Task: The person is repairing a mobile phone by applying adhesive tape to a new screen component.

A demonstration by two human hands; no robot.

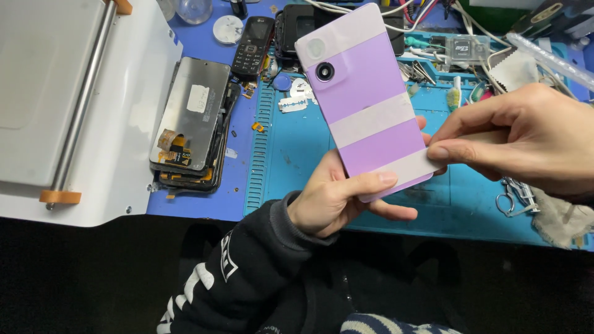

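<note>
1. The left hand [328,198] is gripping a purple smartphone [365,93] from below, back side up, thumb lying across its lower edge and the phone tilting above the blue repair mat [297,161].
2. The right hand [526,139] is pinching closed on the end of the lowest pale tape strip [411,166] at the phone's right edge; two more strips are crossing the back, and the round camera lens [325,71] is showing near the top.
3. To the left, a stack of removed phone screens [192,120] is lying beside a white machine [68,105].
4. An old keypad phone [252,46] is sitting up top, and a razor blade [292,104] is lying on the mat.
</note>
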